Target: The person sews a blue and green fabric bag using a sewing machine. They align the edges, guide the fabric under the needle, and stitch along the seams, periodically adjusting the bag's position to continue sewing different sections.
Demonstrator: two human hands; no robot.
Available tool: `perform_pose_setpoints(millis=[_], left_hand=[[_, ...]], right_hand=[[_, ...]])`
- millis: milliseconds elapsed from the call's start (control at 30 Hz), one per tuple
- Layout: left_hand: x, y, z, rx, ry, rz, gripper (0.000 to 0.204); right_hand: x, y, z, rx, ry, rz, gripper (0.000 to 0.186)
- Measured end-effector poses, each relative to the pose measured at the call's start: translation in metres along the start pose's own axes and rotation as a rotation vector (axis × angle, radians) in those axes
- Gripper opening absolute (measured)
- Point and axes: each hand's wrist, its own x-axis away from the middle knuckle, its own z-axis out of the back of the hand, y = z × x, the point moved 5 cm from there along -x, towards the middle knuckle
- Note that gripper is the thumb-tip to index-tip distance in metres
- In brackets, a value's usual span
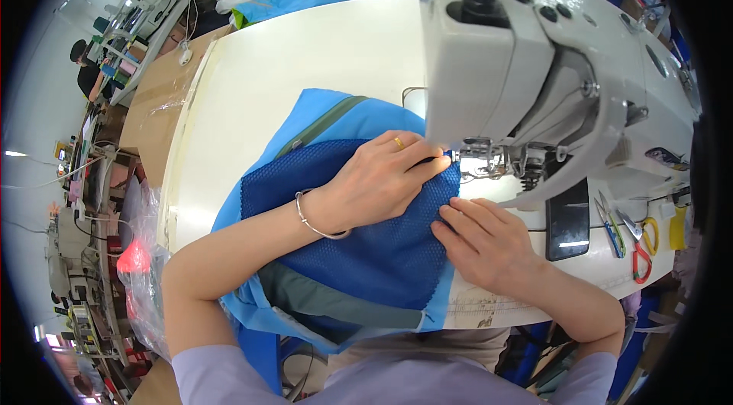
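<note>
In the head view, the light-blue fabric piece with a dark-blue mesh panel and grey-green strips [389, 260] lay on the white, curved-edged desk [252, 84], its right edge at the needle area of the bulky white metal sewing machine [489, 61]. The left hand [382, 180] lay across the mesh, thumb and forefinger nearly closed, pinching its edge beside the needle area, while the right hand's [492, 248] fingers, loosely spread and gripping nothing visible, touched the same edge nearer the body, left of the black rectangular phone [569, 225].
</note>
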Motion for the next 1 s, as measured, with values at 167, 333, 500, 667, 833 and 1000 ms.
perform_pose_setpoints(millis=[167, 333, 500, 667, 833, 1000], left_hand=[[-0.001, -0.001, -0.002, -0.016, 0.016, 0.025, 0.032], [0.001, 0.0, -0.003, 0.002, 0.04, 0.008, 0.034], [0.0, 0.0, -0.004, 0.016, 0.057, 0.034, 0.028], [0.003, -0.002, -0.003, 0.026, -0.016, 0.056, 0.039], [0.011, 0.05, 0.029, -0.084, -0.107, 0.126, 0.044], [0.067, 0.122, 0.03, 0.019, -0.26, 0.289, 0.048]], right_hand=[[-0.004, 0.004, 0.004, -0.017, -0.001, -0.042, 0.028], [-0.006, 0.007, 0.006, -0.082, 0.01, -0.026, 0.031], [-0.006, 0.006, 0.006, -0.065, 0.038, -0.021, 0.032], [-0.004, 0.007, 0.005, -0.082, 0.002, -0.041, 0.032], [-0.001, 0.004, 0.003, -0.072, 0.001, -0.082, 0.032], [0.003, 0.005, 0.0, -0.065, 0.053, -0.102, 0.03]])
